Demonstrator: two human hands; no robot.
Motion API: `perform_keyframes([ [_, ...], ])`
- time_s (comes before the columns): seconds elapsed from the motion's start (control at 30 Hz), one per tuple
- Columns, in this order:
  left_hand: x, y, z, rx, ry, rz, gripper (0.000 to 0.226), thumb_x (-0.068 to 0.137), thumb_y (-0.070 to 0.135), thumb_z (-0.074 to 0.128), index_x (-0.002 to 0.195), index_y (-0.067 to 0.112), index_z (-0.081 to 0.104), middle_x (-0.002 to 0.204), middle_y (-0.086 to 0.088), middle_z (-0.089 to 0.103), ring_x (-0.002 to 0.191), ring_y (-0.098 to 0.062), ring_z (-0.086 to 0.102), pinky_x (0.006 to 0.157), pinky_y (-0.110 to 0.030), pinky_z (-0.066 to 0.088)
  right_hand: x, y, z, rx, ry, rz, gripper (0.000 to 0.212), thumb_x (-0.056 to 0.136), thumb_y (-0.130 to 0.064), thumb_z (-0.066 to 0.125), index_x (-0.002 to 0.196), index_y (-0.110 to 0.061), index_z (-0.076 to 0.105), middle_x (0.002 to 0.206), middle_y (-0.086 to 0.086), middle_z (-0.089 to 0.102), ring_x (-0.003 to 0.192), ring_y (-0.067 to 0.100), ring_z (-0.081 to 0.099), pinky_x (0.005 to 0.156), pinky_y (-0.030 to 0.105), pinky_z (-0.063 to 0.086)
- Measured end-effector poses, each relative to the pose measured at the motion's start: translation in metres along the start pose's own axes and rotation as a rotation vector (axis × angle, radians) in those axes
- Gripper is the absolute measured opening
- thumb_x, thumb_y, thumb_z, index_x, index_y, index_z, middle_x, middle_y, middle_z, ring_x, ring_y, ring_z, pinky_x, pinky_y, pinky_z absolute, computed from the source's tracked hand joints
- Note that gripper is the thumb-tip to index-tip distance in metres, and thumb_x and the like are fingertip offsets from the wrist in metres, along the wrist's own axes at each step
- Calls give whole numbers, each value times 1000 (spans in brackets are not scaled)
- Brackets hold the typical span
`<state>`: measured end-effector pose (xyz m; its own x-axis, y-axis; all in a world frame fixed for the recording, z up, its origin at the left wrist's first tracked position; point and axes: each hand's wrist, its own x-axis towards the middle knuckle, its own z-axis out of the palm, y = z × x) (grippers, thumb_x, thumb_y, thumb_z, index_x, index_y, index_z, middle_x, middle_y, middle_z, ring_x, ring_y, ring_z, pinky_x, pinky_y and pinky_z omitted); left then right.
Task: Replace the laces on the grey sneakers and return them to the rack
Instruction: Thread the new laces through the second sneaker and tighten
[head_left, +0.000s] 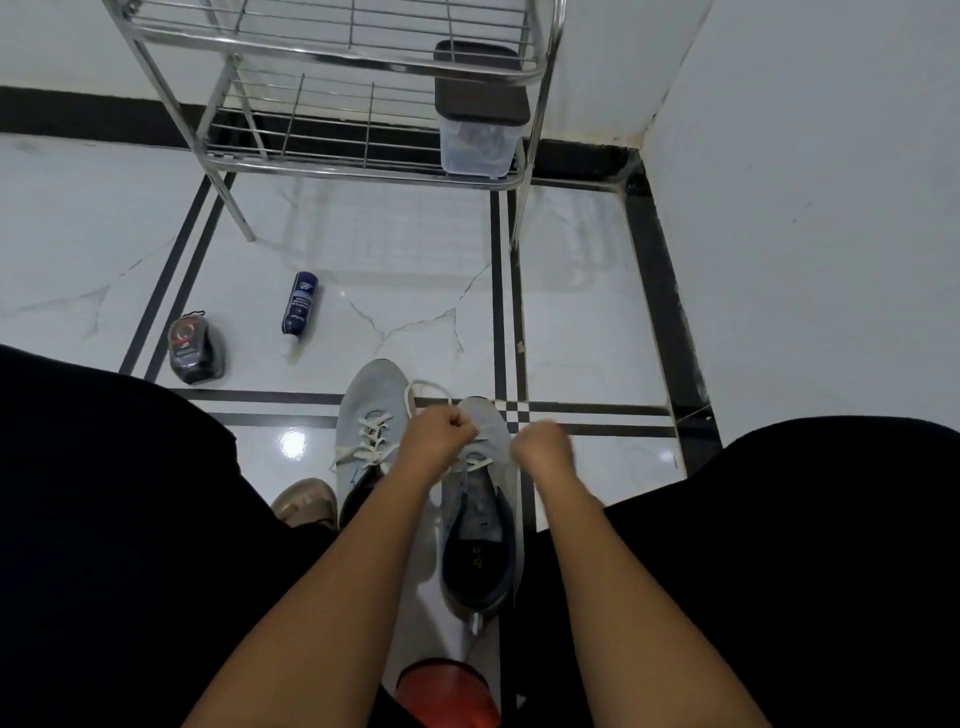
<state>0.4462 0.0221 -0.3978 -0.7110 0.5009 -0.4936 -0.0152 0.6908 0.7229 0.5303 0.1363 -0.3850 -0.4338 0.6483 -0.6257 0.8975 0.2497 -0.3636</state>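
Two grey sneakers stand side by side on the floor between my knees, toes pointing away. The left sneaker (366, 415) has a white lace threaded through its eyelets. Over the right sneaker (480, 519) both my hands are closed on its white lace (428, 387), which loops out past the toes. My left hand (439, 434) is a fist above the tongue. My right hand (540, 447) grips the other end, which runs down the shoe's right side. The metal rack (363, 166) stands ahead against the wall.
A clear box with a dark lid (478, 130) sits on the rack's lower shelf. A blue bottle (298, 309) and a dark polish container (195, 348) lie on the tiles at left. A red object (447, 693) is near my lap, a beige shoe (306, 501) by my left knee.
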Motion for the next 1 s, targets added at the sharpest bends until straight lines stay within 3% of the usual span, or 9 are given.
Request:
perform_keyframes([
  [0.07, 3, -17, 16, 150, -38, -67, 17, 86, 26, 60, 69, 22, 59, 81, -1, 67, 81, -19, 63, 77, -33, 51, 0, 16, 29, -107, -166, -26, 21, 86, -20, 61, 104, -9, 65, 107, 11, 65, 101, 28, 62, 72, 27, 47],
  [0.13, 3, -27, 29, 300, -38, -85, 16, 84, 31, 56, 71, 23, 60, 87, 0, 69, 88, -22, 64, 84, -37, 51, 2, 29, 45, -41, -170, -31, 12, 87, -18, 60, 95, -14, 68, 106, 11, 67, 102, 29, 62, 78, 28, 49],
  [0.23, 4, -36, 41, 428, -5, -49, 17, 84, 30, 55, 84, 24, 71, 95, 1, 70, 96, -23, 63, 89, -35, 47, 13, 37, 47, 97, -163, 43, 21, 88, -12, 59, 104, -13, 72, 111, 10, 68, 106, 28, 61, 83, 27, 48],
  [0.37, 9, -40, 49, 420, -40, -90, 17, 84, 30, 56, 87, 28, 73, 101, 2, 67, 107, -24, 58, 103, -44, 39, 25, 44, 51, 227, -170, 135, 20, 86, -8, 63, 103, -11, 73, 110, 11, 69, 107, 27, 61, 91, 33, 49],
  [0.47, 11, -41, 51, 419, -28, -106, 18, 85, 30, 55, 88, 29, 72, 103, 2, 66, 109, -24, 55, 102, -42, 37, 32, 48, 57, 271, -164, 156, 18, 84, -9, 65, 99, -13, 74, 107, 9, 70, 104, 26, 62, 88, 31, 49],
  [0.8, 15, -45, 49, 302, -93, -123, 14, 83, 32, 60, 70, 31, 62, 96, 6, 66, 108, -20, 56, 107, -47, 28, 45, 58, 67, 385, -181, 214, 32, 82, -11, 70, 115, -11, 70, 116, 8, 69, 111, 23, 61, 99, 33, 48],
  [1.0, 17, -47, 47, 290, -131, -112, 12, 84, 34, 61, 72, 33, 64, 93, 9, 65, 107, -18, 57, 106, -44, 29, 45, 60, 67, 415, -170, 220, 32, 83, -11, 69, 115, -12, 70, 115, 6, 69, 109, 21, 62, 95, 29, 49],
])
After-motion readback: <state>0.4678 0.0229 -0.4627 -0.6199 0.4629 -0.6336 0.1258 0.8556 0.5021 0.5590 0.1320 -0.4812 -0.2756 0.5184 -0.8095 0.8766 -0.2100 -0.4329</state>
